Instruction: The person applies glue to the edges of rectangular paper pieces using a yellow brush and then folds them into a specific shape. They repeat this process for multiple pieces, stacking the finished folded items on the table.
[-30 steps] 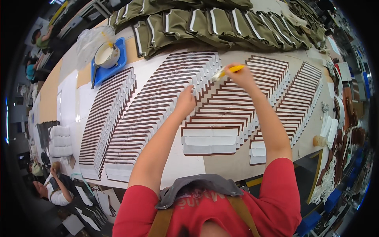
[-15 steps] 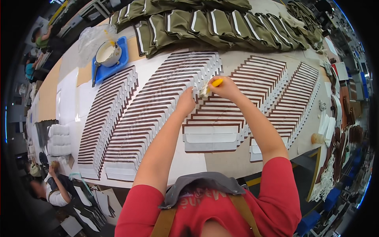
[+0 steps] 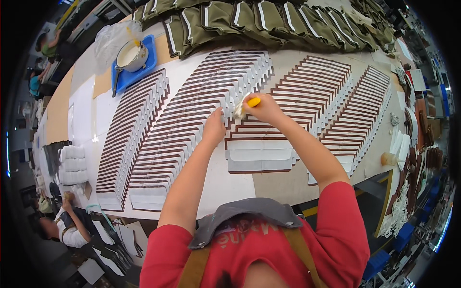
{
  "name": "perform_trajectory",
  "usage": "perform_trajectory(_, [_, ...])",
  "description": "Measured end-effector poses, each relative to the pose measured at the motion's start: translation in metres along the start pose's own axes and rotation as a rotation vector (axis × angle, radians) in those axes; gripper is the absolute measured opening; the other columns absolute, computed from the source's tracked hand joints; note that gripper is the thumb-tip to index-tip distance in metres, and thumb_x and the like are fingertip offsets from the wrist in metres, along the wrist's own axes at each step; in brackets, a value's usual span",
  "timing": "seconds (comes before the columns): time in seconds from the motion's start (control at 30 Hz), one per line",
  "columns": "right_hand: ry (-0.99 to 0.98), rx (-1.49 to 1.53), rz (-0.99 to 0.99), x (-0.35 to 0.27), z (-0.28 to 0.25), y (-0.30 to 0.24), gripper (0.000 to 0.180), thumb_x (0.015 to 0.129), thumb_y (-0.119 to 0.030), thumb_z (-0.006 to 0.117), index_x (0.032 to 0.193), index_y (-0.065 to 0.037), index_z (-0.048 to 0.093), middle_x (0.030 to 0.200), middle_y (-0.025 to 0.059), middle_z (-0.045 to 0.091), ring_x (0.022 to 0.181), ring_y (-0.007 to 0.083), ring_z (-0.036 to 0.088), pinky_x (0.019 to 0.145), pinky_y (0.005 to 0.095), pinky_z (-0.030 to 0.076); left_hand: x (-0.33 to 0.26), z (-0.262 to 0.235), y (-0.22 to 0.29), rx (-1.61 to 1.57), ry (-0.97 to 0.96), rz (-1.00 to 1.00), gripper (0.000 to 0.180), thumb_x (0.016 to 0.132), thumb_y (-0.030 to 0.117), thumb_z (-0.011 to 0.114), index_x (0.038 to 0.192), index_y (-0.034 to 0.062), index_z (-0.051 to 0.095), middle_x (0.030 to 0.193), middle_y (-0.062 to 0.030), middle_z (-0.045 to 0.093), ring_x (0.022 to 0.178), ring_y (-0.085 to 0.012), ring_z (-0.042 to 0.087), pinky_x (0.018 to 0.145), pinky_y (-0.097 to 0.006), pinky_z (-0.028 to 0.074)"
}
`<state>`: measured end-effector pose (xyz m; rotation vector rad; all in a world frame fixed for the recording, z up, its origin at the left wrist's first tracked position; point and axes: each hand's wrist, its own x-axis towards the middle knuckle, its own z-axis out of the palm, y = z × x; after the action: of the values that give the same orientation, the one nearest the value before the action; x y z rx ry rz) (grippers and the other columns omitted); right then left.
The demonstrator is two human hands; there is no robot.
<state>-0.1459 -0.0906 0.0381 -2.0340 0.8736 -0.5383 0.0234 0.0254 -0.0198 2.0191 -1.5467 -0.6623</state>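
Note:
My right hand is closed around a brush with a yellow handle. Pale, paste-coated bristles angle down over the rows of pieces. Close to the bristles, on their left, my left hand has its fingers together at the edge of the pieces; whatever they pinch is too small to make out. Under and around both hands, white pieces with dark brown edges overlap in long slanted rows, a wide row on the left and another row on the right. One broad piece lies uncovered at the near end.
At the back left, a pot of cream paste stands on a blue tray beside a clear plastic bag. Olive-green fabric pieces line the far edge. Bundled white pieces sit at left. A person is at the lower left.
Both hands have moved left and nearer along the pieces, the brush moving with my right hand. The whole view has shifted slightly, so the table sits higher in it.

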Motion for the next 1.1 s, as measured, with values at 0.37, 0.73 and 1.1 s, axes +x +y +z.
perform_trajectory(0.37, [0.111,0.127,0.074,-0.014,0.013,-0.025,0.013,0.072,-0.019,0.060,0.076,-0.007,0.062,0.068,0.0123,0.061,0.063,0.0281,0.059,0.061,0.0321,0.047,-0.002,0.005,-0.005,-0.047,0.010,-0.028,0.047,0.068,-0.008,0.042,0.114,-0.0012,0.041,0.104,-0.0166,0.056,0.095,-0.0350,0.051,0.082,-0.040,0.041])
perform_trajectory(0.73, [0.309,0.056,0.133,-0.007,-0.018,-0.023,0.015,0.073,-0.020,0.061,0.078,-0.005,0.062,0.066,0.0100,0.062,0.058,0.0192,0.061,0.054,0.0267,0.047,-0.025,-0.026,-0.026,-0.168,0.129,-0.104,0.033,0.082,0.006,0.040,0.115,0.0050,0.041,0.093,-0.0140,0.058,0.077,-0.0279,0.058,0.070,-0.036,0.045])
perform_trajectory(1.1, [0.207,-0.112,0.136,-0.011,0.024,-0.024,0.015,0.073,-0.020,0.059,0.075,-0.006,0.062,0.067,0.0119,0.062,0.062,0.0255,0.061,0.058,0.0325,0.048,-0.063,-0.024,-0.040,-0.127,0.021,-0.196,0.048,0.073,-0.007,0.039,0.120,0.0007,0.038,0.105,-0.0132,0.057,0.094,-0.0294,0.055,0.079,-0.037,0.044])
